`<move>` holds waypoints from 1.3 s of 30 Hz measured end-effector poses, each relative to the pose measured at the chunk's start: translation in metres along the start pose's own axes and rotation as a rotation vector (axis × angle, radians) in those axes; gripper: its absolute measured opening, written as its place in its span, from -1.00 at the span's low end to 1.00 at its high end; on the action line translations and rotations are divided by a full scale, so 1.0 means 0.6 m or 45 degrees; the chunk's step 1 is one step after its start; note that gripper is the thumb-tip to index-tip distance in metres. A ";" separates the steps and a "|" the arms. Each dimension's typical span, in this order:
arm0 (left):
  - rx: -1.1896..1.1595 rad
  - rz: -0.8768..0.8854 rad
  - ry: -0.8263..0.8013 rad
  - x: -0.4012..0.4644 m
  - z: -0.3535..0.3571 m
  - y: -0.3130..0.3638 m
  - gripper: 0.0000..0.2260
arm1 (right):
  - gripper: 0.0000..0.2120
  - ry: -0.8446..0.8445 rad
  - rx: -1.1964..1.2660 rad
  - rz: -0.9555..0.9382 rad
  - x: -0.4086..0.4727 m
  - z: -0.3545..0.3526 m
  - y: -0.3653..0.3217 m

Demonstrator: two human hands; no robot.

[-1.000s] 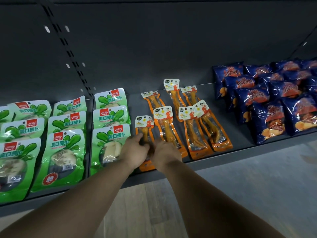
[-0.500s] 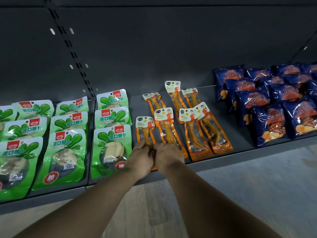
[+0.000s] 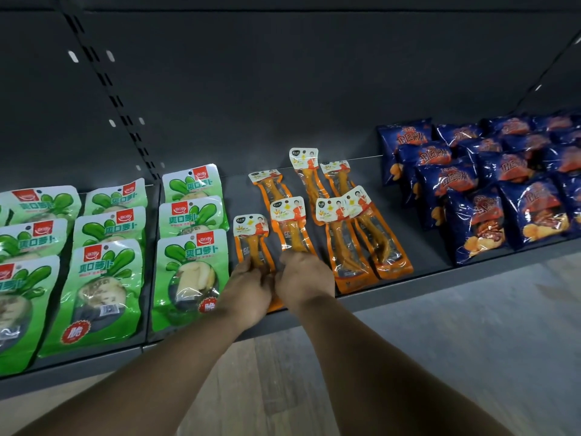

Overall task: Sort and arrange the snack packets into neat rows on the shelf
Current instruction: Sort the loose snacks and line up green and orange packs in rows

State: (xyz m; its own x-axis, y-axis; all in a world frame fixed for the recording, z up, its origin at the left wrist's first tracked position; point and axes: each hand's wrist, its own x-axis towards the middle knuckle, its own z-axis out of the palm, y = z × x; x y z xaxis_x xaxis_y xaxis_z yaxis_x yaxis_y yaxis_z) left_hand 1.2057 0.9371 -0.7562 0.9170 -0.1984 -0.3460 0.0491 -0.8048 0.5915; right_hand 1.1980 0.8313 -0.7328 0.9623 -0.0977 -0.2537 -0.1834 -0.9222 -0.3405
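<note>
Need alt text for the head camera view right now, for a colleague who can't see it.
Both hands, left hand and right hand, rest side by side on the near ends of orange packets at the front of a dark shelf. Green packets lie in rows to the left, blue bags to the right.

Two bare forearms, no sleeves in view, left hand (image 3: pixel 248 291), right hand (image 3: pixel 303 283), no rings or watch
</note>
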 end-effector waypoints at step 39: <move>0.562 -0.048 -0.139 -0.002 -0.008 0.000 -0.46 | -0.60 0.050 -0.134 -0.038 0.044 0.026 0.020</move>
State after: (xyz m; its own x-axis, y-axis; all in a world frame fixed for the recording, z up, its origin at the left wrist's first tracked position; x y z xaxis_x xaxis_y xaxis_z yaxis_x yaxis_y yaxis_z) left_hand 1.2064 0.9401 -0.7523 0.8697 -0.2032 -0.4498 -0.1137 -0.9693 0.2182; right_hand 1.2181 0.8234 -0.7581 0.9745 -0.0823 -0.2086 -0.1344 -0.9590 -0.2496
